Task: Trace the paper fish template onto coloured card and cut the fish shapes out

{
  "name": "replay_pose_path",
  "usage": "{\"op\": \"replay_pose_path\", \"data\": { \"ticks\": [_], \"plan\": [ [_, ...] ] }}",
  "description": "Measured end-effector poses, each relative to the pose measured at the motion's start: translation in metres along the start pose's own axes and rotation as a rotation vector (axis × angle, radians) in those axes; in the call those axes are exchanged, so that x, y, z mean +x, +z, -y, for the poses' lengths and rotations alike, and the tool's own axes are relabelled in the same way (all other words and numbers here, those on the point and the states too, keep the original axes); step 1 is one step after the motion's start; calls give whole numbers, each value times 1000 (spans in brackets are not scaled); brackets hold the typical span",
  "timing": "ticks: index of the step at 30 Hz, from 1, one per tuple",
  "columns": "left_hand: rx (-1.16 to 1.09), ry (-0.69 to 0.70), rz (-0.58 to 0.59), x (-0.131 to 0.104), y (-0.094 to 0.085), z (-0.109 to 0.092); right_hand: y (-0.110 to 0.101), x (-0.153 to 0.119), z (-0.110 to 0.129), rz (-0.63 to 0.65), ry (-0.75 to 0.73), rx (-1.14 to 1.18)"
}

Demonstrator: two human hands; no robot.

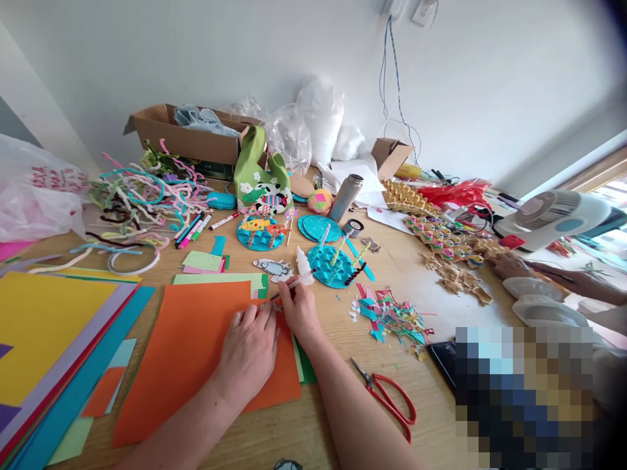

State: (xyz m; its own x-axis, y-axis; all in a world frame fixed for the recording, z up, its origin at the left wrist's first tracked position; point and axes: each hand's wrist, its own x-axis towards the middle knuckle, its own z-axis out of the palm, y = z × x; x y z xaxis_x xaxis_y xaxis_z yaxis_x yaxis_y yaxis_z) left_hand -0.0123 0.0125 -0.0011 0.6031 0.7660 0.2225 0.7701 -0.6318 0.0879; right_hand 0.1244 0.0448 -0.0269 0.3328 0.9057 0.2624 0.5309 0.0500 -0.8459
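Observation:
My left hand (247,352) rests on an orange paper sheet (191,346), its fingers lying over the sheet's upper right part. A small pale piece (267,305) shows partly under its fingertips; its kind is hard to make out. Beside it, my right hand (301,310) grips a slim pen (296,282), with the tip pointing down left near the left fingertips. Just beyond the hands lie grey paper fish cut-outs (272,266) and a white glue bottle (302,261). Green paper (307,365) sticks out from under the orange sheet.
Red-handled scissors (392,398) and paper scraps (392,313) lie to the right. Blue decorated discs (333,264), a metal flask (345,196) and markers (193,228) stand or lie behind. Coloured paper (53,326) is stacked left. Another person's hands (509,266) are at far right.

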Motion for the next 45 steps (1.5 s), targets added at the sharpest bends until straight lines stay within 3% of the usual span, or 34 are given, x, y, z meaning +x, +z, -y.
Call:
{"op": "replay_pose_path", "data": {
  "ticks": [45],
  "plan": [
    [-10, 15, -45, 1, 6, 3, 0, -1, -1, -53, 41, -50]
  ]
}}
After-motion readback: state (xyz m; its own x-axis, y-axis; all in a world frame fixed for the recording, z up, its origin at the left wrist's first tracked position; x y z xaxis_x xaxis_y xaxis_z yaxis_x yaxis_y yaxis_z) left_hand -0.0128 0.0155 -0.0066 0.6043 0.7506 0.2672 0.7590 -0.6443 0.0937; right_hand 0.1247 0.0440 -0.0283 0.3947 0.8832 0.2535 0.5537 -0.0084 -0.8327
